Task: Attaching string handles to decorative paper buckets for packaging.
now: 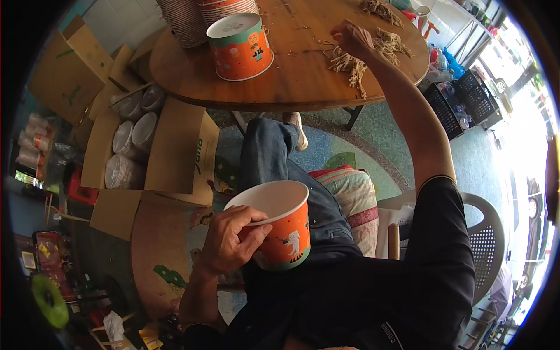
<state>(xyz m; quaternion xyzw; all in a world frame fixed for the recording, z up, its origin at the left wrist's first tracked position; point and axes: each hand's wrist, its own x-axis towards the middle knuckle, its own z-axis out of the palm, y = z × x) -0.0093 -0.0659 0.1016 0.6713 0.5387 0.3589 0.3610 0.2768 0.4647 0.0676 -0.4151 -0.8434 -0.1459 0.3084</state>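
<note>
My left hand [233,236] pinches the rim of an orange paper bucket [291,233] with a green base and a white inside. The bucket rests near my lap, tilted slightly, its mouth facing up. My right hand [356,39] is stretched out over the far right of the round wooden table [309,76], fingers curled together beside a bundle of tan twine [350,64]. Whatever those fingers hold is too small to make out. More twine [392,46] lies right beside that hand, and another bundle [382,10] is farther back.
An upside-down orange bucket [240,49] stands at the table's left, before tall stacks of nested buckets [185,23]. An open cardboard box [175,146] with clear-wrapped round stacks sits on the floor at left. Black crates [466,99] are at right, a grey chair [484,239] beside me.
</note>
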